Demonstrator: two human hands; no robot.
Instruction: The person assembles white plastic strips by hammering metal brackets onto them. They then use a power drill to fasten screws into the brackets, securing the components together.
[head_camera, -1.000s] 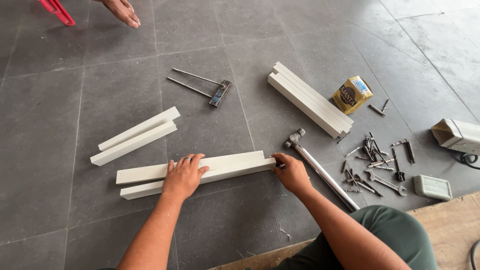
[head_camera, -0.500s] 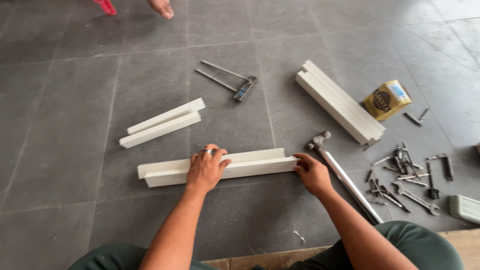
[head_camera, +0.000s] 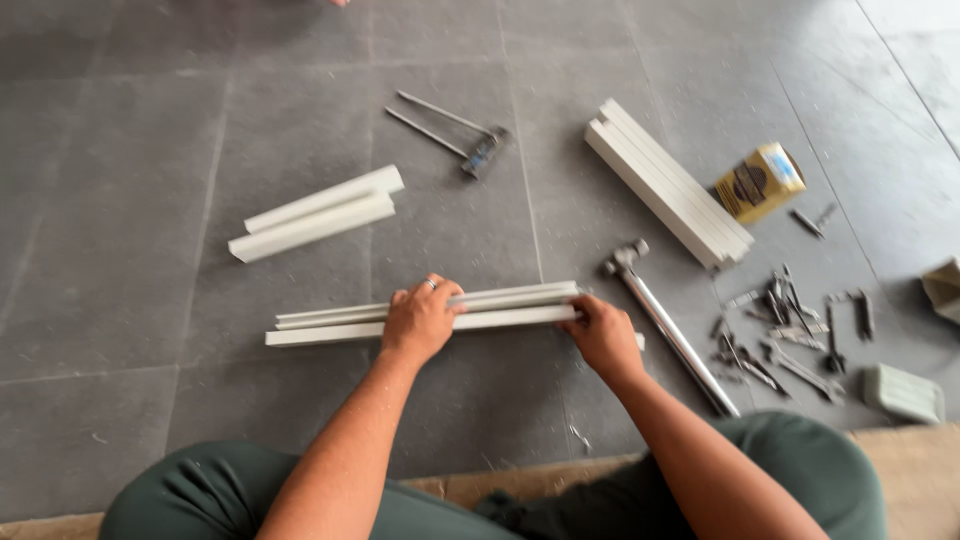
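White strips lie in three lots on the grey floor (head_camera: 130, 300): a short pair (head_camera: 315, 213) at the left, untouched, the long pair (head_camera: 330, 325) in front of our knees, and a stack (head_camera: 665, 182) to the right. Our left hand (head_camera: 420, 320) presses flat on the long pair near its middle while our right hand (head_camera: 603, 335) grips its right end. We judge the two strips roughly lined up, nothing yet fastened, with the hammer (head_camera: 665, 325) and loose metal fittings (head_camera: 785, 320) lying unused at the right.
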